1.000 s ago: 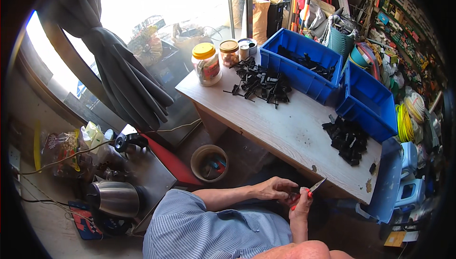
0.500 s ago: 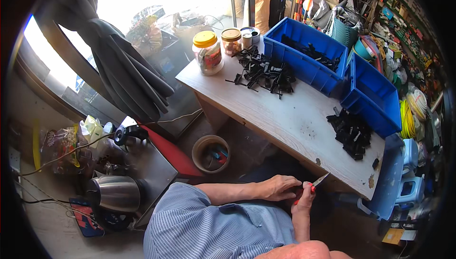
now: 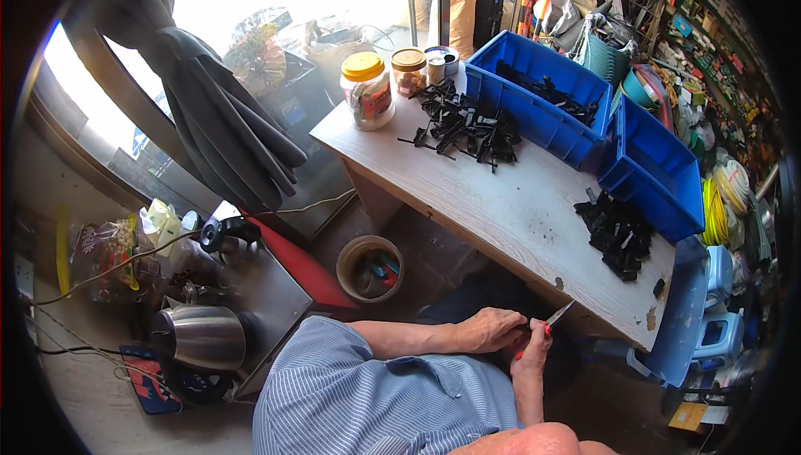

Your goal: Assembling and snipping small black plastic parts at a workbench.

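Below pale wooden tabletop point(image 3: 517, 204) edge: right hand point(image 3: 531, 346) gripping red-handled cutting pliers point(image 3: 552, 320); left hand point(image 3: 492, 330) curled closed alongside, contents hidden, touching right.

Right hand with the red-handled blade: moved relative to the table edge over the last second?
No. The right hand with the red-handled blade stays just below the wooden table's near edge, beside the left hand.

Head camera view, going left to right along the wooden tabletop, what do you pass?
Yellow-lidded jar → brown-lidded jar → pile of black parts → long blue bin → second pile of black parts → second blue bin.
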The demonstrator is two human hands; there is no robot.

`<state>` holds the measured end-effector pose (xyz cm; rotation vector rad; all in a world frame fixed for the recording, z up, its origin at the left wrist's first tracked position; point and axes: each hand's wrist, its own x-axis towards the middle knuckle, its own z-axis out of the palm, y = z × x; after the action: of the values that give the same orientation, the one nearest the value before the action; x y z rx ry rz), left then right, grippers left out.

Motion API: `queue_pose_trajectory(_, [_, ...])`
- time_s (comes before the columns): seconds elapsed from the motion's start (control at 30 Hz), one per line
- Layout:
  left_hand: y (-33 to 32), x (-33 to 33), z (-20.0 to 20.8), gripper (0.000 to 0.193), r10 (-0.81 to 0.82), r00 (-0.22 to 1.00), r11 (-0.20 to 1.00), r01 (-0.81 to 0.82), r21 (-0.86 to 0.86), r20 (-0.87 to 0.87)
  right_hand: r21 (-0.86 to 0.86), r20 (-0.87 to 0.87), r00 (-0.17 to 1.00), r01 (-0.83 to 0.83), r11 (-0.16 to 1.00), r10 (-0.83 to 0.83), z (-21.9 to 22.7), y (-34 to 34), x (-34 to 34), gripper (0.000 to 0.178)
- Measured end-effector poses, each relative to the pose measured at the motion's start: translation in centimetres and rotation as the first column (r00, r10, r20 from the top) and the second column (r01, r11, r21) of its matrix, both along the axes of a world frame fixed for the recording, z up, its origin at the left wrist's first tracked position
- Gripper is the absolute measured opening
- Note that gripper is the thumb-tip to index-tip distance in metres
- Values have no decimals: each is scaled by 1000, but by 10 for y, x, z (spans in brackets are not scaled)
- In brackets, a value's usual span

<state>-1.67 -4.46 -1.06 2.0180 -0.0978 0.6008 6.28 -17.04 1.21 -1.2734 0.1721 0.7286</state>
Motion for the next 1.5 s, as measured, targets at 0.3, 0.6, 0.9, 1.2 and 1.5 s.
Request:
queue_pose_trajectory(0.3, [5,3,12,22,113,985,931,-150,-332,-129,-50,72,997,-4,999,8,-5,-3,0,21])
queue_pose_trajectory(0.6, [17,39,25,15,215,973,766,-224,-603,-90,-95,4,976,-215,972,216,9,-1,-2,26])
queue_pose_trajectory(0.9, [16,59,31,16,154,974,663,-226,-713,-166,-182,73,960,-255,950,271,13,8,-3,35])
queue_pose_trajectory(1.2, [6,57,26,14,130,980,677,-201,-708,-153,-213,110,941,-291,933,319,22,7,-9,40])
queue_pose_trajectory(1.5, [3,57,24,15,158,971,741,-236,-629,-178,-280,136,929,-298,913,345,23,10,-11,41])
